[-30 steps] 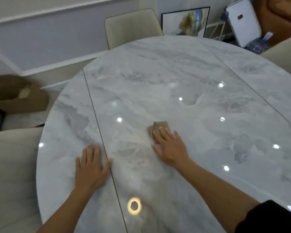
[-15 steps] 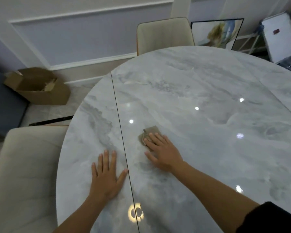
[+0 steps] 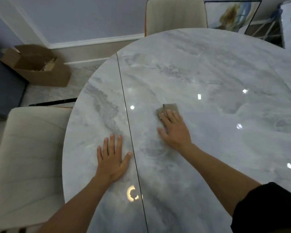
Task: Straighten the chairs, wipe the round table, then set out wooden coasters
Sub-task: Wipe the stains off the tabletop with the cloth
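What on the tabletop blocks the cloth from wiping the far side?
Nothing visible. The right hand presses the cloth flat on the round table; the marble beyond it shows only light reflections. The left hand rests flat nearer the person, left of the seam.

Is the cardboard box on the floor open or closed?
Open. The cardboard box has its top flaps folded back, and loose brown scraps show inside it.

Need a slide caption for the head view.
Right hand presses a tan cloth on the marble table; left hand rests flat nearby.
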